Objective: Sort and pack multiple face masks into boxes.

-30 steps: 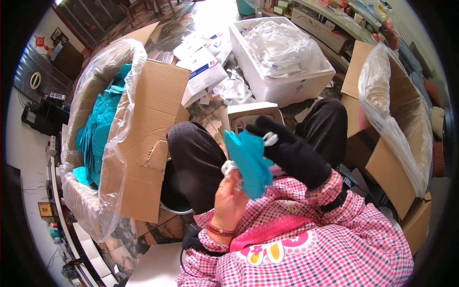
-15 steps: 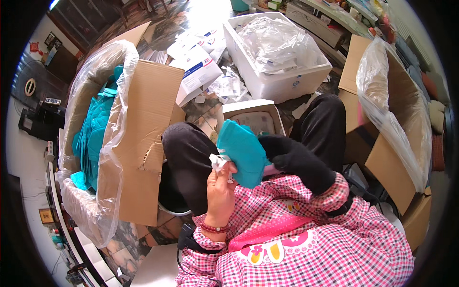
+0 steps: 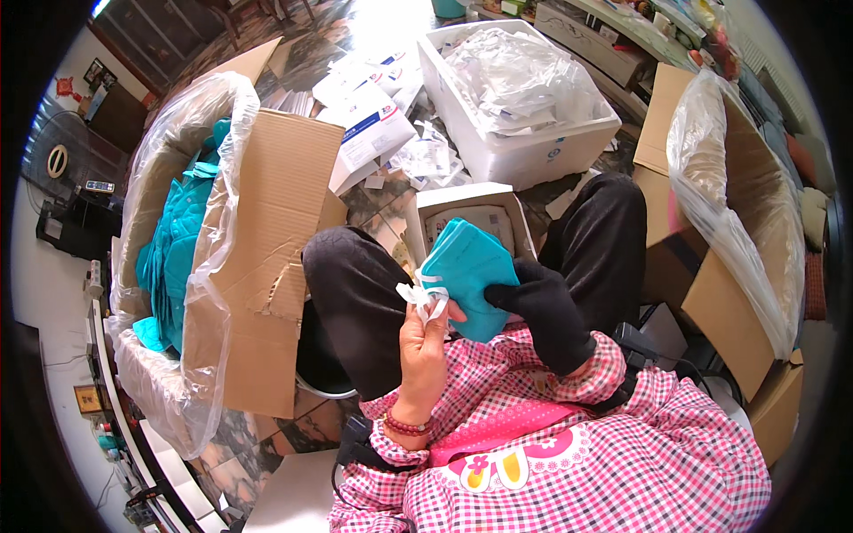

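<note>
A small stack of teal folded face masks (image 3: 471,277) is held upright in front of my lap, its white ear loops (image 3: 425,298) bunched at the left side. My bare left hand (image 3: 425,346), with a red bead bracelet at the wrist, is closed on the loops and the masks' lower left edge. In a black glove, my right hand (image 3: 538,311) grips the right edge of the same masks, thumb across the front. Its other fingers are hidden behind them. Just beyond the masks stands a small white box (image 3: 524,213) with a pale plastic packet (image 3: 484,222) inside.
A plastic-lined cardboard box (image 3: 275,204) with loose teal masks (image 3: 173,249) stands on the left. Another lined cardboard box (image 3: 724,293) is on the right. Ahead are a white foam box (image 3: 551,160) of clear packets, white cartons (image 3: 369,133) and scattered packets (image 3: 426,158).
The masks have turned and shifted slightly right, and their edges now show as a stack. My right hand has come from behind them to grip the right edge with its thumb in front.
</note>
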`<state>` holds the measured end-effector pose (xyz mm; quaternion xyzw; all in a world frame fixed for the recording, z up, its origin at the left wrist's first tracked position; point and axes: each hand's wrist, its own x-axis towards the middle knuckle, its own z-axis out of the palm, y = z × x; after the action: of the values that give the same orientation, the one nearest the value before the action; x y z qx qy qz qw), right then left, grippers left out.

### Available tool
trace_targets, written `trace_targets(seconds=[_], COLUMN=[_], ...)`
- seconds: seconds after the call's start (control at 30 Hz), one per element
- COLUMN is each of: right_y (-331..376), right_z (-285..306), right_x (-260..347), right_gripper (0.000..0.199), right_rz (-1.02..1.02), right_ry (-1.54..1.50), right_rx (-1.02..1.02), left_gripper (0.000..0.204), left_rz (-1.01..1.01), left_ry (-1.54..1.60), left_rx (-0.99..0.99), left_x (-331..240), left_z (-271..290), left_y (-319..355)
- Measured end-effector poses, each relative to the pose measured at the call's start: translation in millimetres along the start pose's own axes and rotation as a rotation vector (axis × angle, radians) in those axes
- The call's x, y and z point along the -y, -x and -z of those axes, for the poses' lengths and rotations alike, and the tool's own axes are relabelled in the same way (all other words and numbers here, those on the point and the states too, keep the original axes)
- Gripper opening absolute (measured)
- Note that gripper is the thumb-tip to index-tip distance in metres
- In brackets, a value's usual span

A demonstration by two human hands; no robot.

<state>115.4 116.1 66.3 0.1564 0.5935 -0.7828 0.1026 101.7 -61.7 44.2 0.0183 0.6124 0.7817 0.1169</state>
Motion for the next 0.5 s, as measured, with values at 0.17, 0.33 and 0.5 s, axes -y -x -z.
trace_targets(seconds=[0.17,0.33,0.5], right_y=[0.4,-7.0,-8.5], right_z=[-2.9,-2.0,-1.1], right_x=[-3.0,-20.1,-9.1], right_gripper=[0.042,0.033,0.037], right_rz=[0.091,-0.009,0.036], right_ry=[0.007,-0.072,0.260], right_rx=[-0.026,0.201,0.104], left_gripper=[0.017,0.016,0.014], left_rz=[-0.131,-0.142,-0.074], left_ry=[-0.151,-0.159,-0.212], left_rx=[-0.044,-0.041,0.063], left_x=[6.9,6.1,12.5], left_z=[-2.1,-6.1,6.9], left_y=[0.5,2.3,1.2])
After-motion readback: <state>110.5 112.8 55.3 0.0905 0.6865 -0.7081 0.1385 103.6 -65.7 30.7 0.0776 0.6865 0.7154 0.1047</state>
